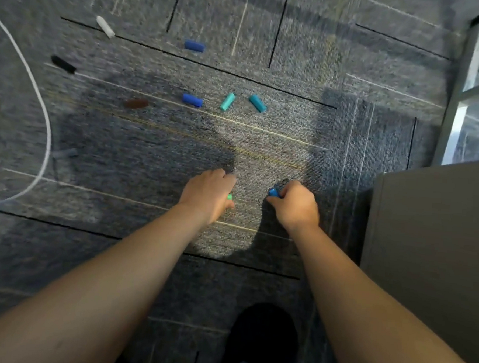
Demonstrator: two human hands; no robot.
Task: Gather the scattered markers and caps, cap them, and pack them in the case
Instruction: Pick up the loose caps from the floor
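Both hands are down on the grey carpet. My left hand (208, 193) curls around a green cap (229, 197), only a sliver of which shows. My right hand (294, 203) pinches a blue cap (273, 192) between thumb and fingers. Farther ahead lie loose caps: two blue caps (192, 100) (194, 45), a light teal cap (227, 101), a darker teal cap (257, 103), a brown cap (136, 103), a black cap (63, 64) and a white cap (105, 26). No marker body or case is in view.
A white cable (44, 119) curves across the carpet at the left. A grey cabinet (431, 235) stands at the right, with a white metal frame leg (462, 91) behind it. My dark shoe (262, 337) is near the bottom edge.
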